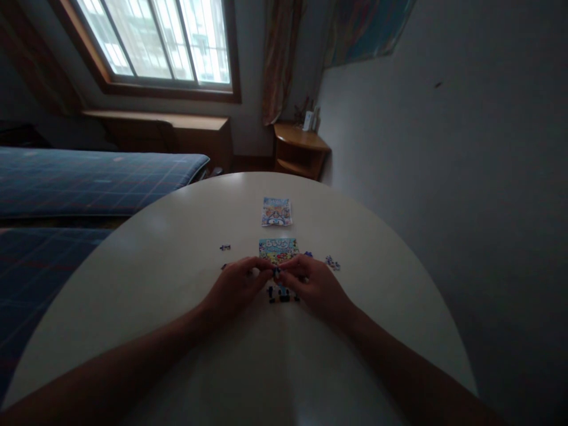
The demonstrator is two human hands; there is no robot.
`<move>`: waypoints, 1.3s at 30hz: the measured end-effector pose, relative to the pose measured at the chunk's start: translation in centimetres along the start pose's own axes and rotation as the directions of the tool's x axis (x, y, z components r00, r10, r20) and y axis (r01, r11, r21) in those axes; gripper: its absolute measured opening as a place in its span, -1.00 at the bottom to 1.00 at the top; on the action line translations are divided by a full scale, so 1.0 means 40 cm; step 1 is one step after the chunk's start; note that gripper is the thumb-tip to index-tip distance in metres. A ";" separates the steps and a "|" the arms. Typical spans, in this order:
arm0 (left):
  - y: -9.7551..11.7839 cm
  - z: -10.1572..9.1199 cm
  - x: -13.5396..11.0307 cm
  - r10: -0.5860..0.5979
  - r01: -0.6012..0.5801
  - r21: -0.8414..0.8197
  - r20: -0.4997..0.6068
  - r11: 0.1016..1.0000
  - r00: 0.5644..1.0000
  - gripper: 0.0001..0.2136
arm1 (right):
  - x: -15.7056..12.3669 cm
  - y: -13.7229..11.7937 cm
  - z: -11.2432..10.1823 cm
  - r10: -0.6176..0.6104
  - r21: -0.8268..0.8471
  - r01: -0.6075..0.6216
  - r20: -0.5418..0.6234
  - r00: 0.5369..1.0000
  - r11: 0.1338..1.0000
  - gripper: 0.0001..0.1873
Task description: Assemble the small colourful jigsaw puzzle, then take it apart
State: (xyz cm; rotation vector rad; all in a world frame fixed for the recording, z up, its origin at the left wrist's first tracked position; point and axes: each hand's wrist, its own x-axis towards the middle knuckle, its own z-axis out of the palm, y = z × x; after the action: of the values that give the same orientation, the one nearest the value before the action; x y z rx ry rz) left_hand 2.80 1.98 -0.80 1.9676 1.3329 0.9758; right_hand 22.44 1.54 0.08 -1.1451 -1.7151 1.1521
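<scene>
Two hands meet on one tiny piece

Nearest, the left forearm point(160, 343) and right forearm point(390, 361) slant inward from the bottom corners over the round white table point(133, 296). Between them, a group of dark parts point(284, 297) lies on the tabletop, close to the right hand point(315, 284). That hand and the left hand point(237, 287) face each other, backs mostly up, fingers curled. Thumbs and fingertips close narrowly on a small dark piece point(277, 273), held between them at the near edge of a printed sheet point(278, 248).

The piece looks like hard plastic: probably very light, stiff, slightly slick, and easier to drop than to break. It should be taken by its edges, thumb against forefinger; its exact shape is too blurred to tell.

Past the fingers, a purple-blue piece point(308, 254) sits beside the right hand, a loose cluster point(332, 263) farther right, and a small part point(225, 247) at left. Farther off lies a colourful packet point(276, 212); beyond the table are a plaid bed point(89, 180) and a bright window point(155, 38).
</scene>
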 end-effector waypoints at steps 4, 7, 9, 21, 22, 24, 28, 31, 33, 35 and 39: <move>0.006 -0.003 0.000 -0.047 0.047 -0.013 0.007 0.999 0.999 -0.85 | -0.002 0.013 0.005 -0.036 -0.103 0.041 0.050 0.998 0.994 -0.84; 0.008 -0.005 0.001 -0.069 0.069 -0.044 0.021 0.997 0.997 -0.86 | -0.005 0.015 0.004 -0.085 -0.182 0.096 0.071 0.994 0.979 -0.87; 0.005 -0.004 0.003 -0.066 0.068 -0.073 0.021 0.995 0.998 -0.87 | -0.005 0.013 0.000 -0.114 -0.228 0.127 0.066 0.991 0.965 -0.88; -0.003 0.002 0.004 -0.114 0.126 -0.230 0.063 0.965 0.991 -0.88 | 0.001 0.000 -0.011 -0.223 -0.419 0.245 0.101 0.969 0.874 -0.81; -0.003 0.002 0.003 -0.113 0.126 -0.231 0.067 0.965 0.991 -0.90 | 0.002 0.001 -0.011 -0.235 -0.431 0.254 0.098 0.967 0.866 -0.83; -0.007 0.003 0.001 -0.105 0.118 -0.226 0.071 0.967 0.992 -0.90 | 0.004 0.006 -0.011 -0.253 -0.461 0.266 0.091 0.963 0.847 -0.85; -0.018 0.005 0.000 -0.073 0.079 -0.110 0.062 0.991 0.995 -0.89 | 0.008 0.018 -0.010 -0.272 -0.541 0.283 0.102 0.957 0.792 -0.85; -0.025 0.006 0.000 -0.023 0.020 0.056 0.047 0.998 0.999 -0.90 | 0.010 0.027 -0.012 -0.290 -0.598 0.312 0.136 0.947 0.739 -0.82; -0.028 0.005 -0.002 0.012 -0.017 0.127 0.043 0.992 0.999 -0.90 | 0.011 0.031 -0.014 -0.290 -0.631 0.316 0.148 0.945 0.708 -0.81; -0.031 0.003 -0.003 0.034 -0.042 0.146 0.054 0.988 0.998 -0.88 | 0.012 0.034 -0.015 -0.288 -0.657 0.315 0.153 0.945 0.685 -0.80; -0.033 0.000 -0.005 0.076 -0.087 0.156 0.079 0.984 0.994 -0.87 | 0.012 0.035 -0.016 -0.284 -0.680 0.312 0.157 0.946 0.664 -0.80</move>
State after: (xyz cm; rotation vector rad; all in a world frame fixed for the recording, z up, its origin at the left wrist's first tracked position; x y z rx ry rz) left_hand 2.04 2.25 -1.88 2.1713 1.3353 0.8487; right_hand 23.24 2.42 -1.00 -1.1882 -2.3617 0.2876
